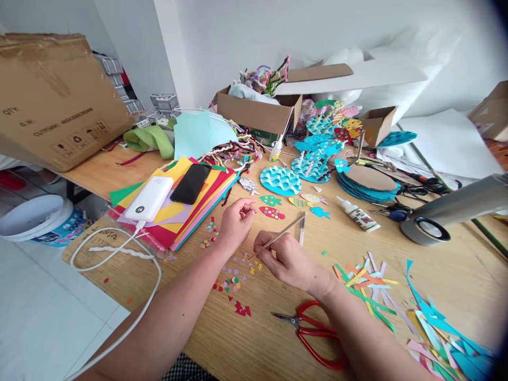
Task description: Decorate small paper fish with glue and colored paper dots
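Note:
My right hand is closed around a thin wooden stick, which slants up to the right. Beneath its lower end lie tiny yellow and purple paper triangles. To the left, my left hand hovers with its fingers curled together; whatever they may hold is too small to make out. Just beyond the hands are decorated paper fish: a red dotted one, a green one, a striped one and a blue one. Small coloured paper dots are scattered by my left forearm.
Red-handled scissors lie by my right forearm, with paper strips further right. A glue bottle rests beyond. Blue wavy discs sit at the back. A phone and white power bank lie on coloured sheets.

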The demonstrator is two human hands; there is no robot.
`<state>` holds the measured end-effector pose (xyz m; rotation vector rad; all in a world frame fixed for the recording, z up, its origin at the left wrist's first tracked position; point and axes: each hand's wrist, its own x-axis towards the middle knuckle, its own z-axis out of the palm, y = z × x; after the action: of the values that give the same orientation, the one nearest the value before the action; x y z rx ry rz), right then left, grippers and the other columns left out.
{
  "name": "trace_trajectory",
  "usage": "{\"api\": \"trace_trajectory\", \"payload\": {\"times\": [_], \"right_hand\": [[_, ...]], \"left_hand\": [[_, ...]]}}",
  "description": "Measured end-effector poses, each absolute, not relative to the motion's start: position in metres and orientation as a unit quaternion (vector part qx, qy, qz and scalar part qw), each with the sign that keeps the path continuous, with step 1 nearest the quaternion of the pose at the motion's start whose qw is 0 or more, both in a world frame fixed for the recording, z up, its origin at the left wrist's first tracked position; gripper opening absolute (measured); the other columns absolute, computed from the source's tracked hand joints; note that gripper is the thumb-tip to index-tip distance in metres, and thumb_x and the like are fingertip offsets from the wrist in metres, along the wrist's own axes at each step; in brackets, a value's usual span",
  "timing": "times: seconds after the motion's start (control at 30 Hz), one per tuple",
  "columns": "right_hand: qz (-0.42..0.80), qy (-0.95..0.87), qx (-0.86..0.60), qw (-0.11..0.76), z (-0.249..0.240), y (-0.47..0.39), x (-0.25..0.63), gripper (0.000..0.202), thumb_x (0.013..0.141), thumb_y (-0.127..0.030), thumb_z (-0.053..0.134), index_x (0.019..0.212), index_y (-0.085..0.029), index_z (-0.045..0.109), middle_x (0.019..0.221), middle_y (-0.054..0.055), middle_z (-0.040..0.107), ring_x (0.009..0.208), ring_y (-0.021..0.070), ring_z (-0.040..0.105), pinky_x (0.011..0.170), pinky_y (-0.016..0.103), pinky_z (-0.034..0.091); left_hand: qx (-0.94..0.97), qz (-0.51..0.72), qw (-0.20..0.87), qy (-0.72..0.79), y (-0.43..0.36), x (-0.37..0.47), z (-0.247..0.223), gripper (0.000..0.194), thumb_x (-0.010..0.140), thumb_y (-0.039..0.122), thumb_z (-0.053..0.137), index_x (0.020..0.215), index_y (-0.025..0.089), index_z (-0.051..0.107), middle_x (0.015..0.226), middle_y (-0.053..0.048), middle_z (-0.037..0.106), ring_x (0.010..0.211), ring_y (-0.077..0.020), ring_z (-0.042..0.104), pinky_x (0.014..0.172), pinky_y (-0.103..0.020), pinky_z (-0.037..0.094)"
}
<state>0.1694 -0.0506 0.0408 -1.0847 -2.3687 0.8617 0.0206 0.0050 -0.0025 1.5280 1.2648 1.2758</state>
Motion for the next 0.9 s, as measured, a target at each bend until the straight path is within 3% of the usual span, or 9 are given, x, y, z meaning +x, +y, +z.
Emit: {"api": "trace_trajectory", "payload": {"times": [0.33,0.63,0.77,0.9], "right_hand": [[0.254,-0.871,-0.376,0.189,0.035,-0.054,0.163,0.012,0.082,-0.011,0.043,0.075,-0.02,0.048,0.07,0.001,0.057,0.062,0.0125,0.051,0.059,0.023,0.038],[0.258,-0.807,-0.441,0.295,0.044,-0.04,0.187,0.025,0.089,-0.015,0.037,0.066,-0.02,0.047,0.07,0.002,0.058,0.058,0.0118,0.055,0.058,0.023,0.04],[0.205,-0.772,-0.533,0.281,0.042,-0.033,0.195,0.028,0.091,-0.019,0.037,0.064,-0.021,0.045,0.07,0.005,0.062,0.059,0.014,0.061,0.058,0.024,0.04],[0.171,-0.764,-0.568,0.254,0.038,-0.03,0.195,0.027,0.092,-0.023,0.037,0.065,-0.022,0.043,0.067,0.006,0.063,0.06,0.0159,0.063,0.058,0.024,0.038]], "left_hand": [[0.594,0.506,0.374,0.501,0.006,0.02,-0.004,0.029,0.078,0.005,0.056,0.101,0.017,0.067,0.084,-0.003,0.071,0.078,-0.0151,0.067,0.068,-0.022,0.05],[0.62,0.477,0.369,0.502,0.004,0.02,-0.005,0.029,0.08,0.005,0.054,0.105,0.015,0.065,0.086,-0.004,0.071,0.076,-0.0141,0.066,0.066,-0.022,0.049],[0.666,0.431,0.358,0.493,0.002,0.024,-0.008,0.032,0.074,0.0,0.058,0.1,0.017,0.067,0.082,-0.001,0.071,0.072,-0.0136,0.065,0.064,-0.022,0.048],[0.718,0.376,0.329,0.484,-0.004,0.027,-0.009,0.038,0.067,-0.004,0.063,0.097,0.019,0.068,0.08,0.0,0.07,0.079,-0.0162,0.063,0.073,-0.026,0.048]]}}
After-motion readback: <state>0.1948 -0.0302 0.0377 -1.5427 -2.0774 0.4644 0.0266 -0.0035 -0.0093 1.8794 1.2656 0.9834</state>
